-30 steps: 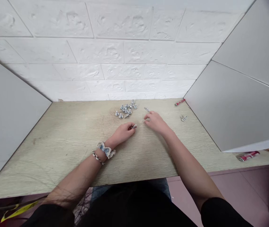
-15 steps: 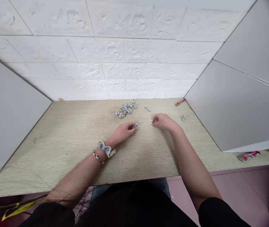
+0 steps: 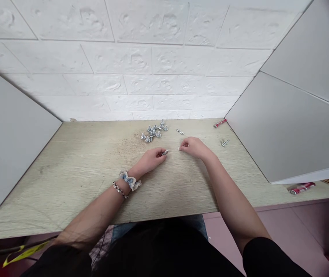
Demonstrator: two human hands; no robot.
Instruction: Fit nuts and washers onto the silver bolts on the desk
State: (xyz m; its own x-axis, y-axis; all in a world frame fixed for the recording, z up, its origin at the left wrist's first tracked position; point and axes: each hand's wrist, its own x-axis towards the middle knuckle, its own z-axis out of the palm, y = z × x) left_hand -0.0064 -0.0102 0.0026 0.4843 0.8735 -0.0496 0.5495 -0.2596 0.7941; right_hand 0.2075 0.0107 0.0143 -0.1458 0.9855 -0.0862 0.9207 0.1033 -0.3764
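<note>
Between the thumb and fingers of my left hand (image 3: pixel 153 158) is a silver metal fastener (image 3: pixel 165 152) with a flat round rim; the fingers cover most of it. My right hand (image 3: pixel 193 147) pinches a flat washer (image 3: pixel 179 148) just above the tabletop, only its pale edge showing. The two hands are a short gap apart, with the fingertips facing each other. Beyond my left hand stands a cluster of silver bolts (image 3: pixel 153 132) fitted with washers, most with their shanks up. Several small nuts (image 3: pixel 180 132) lie in a short row behind my right hand.
The wooden tabletop (image 3: pixel 89 161) ends at a white brick wall (image 3: pixel 138 84), with grey panels (image 3: pixel 291 127) on both sides. At the right lie a red battery (image 3: pixel 220 123), some small metal parts (image 3: pixel 225 142) and another red battery (image 3: pixel 302 188) near the front edge.
My right hand has moved a little left, toward my left hand, bringing the washer along; less of the washer shows now. My left hand stays almost still.
</note>
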